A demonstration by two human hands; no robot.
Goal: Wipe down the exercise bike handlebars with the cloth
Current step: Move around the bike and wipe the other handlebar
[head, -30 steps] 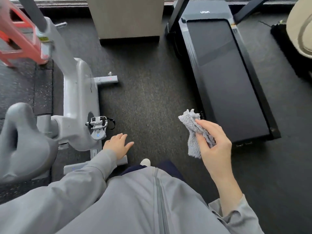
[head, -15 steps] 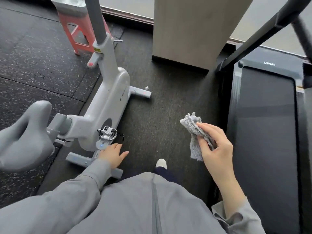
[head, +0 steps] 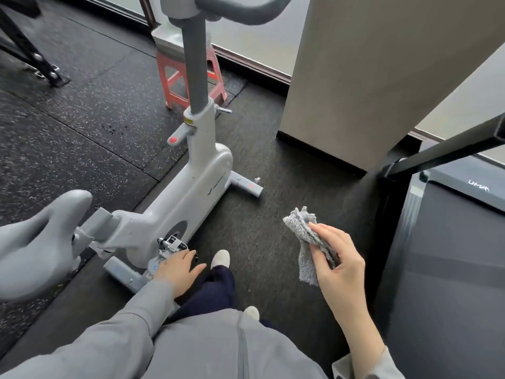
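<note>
A light grey exercise bike [head: 175, 203] stands on the floor to my left. Its dark grey post rises to the handlebars [head: 246, 12], which curve along the top edge and are partly cut off. The grey saddle [head: 38, 242] is at the lower left. My right hand [head: 338, 255] holds a fluffy grey cloth [head: 303, 236] at waist height, right of the bike and well below the handlebars. My left hand [head: 177, 269] hangs empty with fingers apart, beside the bike's pedal [head: 172, 244].
A black treadmill [head: 451, 255] with a slanted black rail fills the right side. A beige pillar [head: 369, 77] stands ahead of me. A red stool [head: 175, 77] sits behind the bike's post. Another machine's black leg [head: 35, 61] is at the upper left.
The view has tilted up and turned left, so the bike's post and handlebars now show. Both hands have kept their pose, the cloth still in the right hand.
</note>
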